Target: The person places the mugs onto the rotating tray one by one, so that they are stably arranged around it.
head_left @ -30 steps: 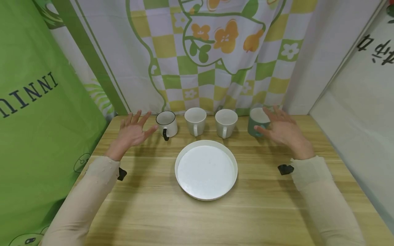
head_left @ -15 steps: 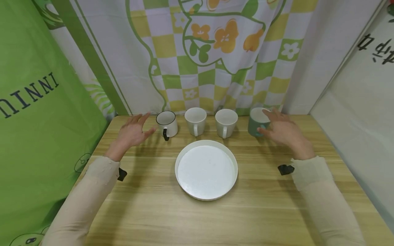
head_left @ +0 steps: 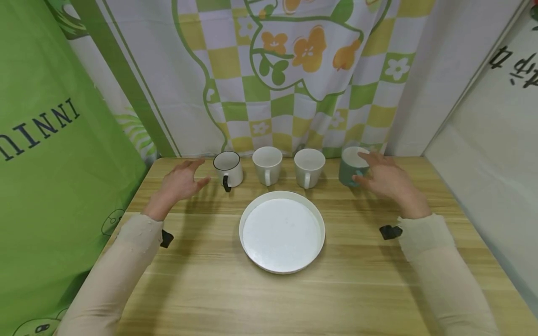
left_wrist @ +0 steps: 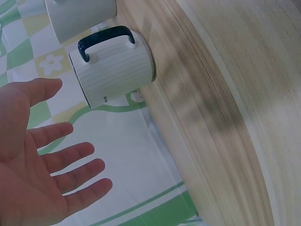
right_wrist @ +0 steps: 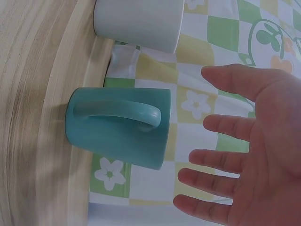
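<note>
Left hand (head_left: 178, 181) spread wide — near white cylindrical black-handled mug (left_wrist: 116, 70); right hand (head_left: 387, 179) likewise wide — near teal tapered mug (right_wrist: 117, 134); both upright.

Soft light, wrist views dimmer.
In the left one, a blurred shadow (left_wrist: 214, 110) lies right of the black-handled mug (left_wrist: 114, 70).

Ok so leftmost mug (head_left: 229, 171), second mug (head_left: 266, 169), third mug (head_left: 308, 171) and rightmost mug (head_left: 350, 171) are lined up along the far edge of the table (head_left: 294, 303), curtain (head_left: 294, 93) right behind them. Tray (head_left: 282, 235)'s on the near side of that row, pretty much in front of the middle two. Left hand (head_left: 178, 182) is just left of the leftmost mug, right hand (head_left: 387, 178) just right of the rightmost, both a bit apart.
</note>
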A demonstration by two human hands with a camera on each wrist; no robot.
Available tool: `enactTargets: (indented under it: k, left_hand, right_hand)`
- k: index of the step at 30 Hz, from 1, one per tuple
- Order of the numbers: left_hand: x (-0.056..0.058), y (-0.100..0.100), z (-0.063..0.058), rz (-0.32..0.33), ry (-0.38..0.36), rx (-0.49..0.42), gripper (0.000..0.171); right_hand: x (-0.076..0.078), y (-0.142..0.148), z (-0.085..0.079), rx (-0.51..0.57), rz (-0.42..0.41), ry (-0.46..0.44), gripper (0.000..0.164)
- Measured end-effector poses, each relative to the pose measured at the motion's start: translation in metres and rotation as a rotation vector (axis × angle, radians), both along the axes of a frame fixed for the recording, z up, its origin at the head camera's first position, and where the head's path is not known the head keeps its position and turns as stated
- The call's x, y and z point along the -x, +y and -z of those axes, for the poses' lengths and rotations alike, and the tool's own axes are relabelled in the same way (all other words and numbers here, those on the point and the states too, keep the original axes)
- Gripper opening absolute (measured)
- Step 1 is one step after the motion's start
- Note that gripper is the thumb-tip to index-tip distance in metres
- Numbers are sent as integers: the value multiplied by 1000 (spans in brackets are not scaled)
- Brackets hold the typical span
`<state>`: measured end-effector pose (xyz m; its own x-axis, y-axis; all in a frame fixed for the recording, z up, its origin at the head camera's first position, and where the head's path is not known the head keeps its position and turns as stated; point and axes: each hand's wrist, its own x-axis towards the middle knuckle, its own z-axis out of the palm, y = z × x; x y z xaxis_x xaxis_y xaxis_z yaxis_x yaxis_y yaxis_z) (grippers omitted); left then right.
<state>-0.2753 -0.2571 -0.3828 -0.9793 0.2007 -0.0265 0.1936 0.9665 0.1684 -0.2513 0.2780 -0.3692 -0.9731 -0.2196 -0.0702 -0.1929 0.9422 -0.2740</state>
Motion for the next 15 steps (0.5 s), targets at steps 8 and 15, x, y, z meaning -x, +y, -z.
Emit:
enactTargets:
  k: [8,15]
  left_hand:
    - [-1,0,0,0,-32,-6,63]
    - [-1,0,0,7,-46,-32,61]
  right_hand:
    - [1,-1,1,11,-7,13,75]
    - [1,-2,2,28,-10,11,71]
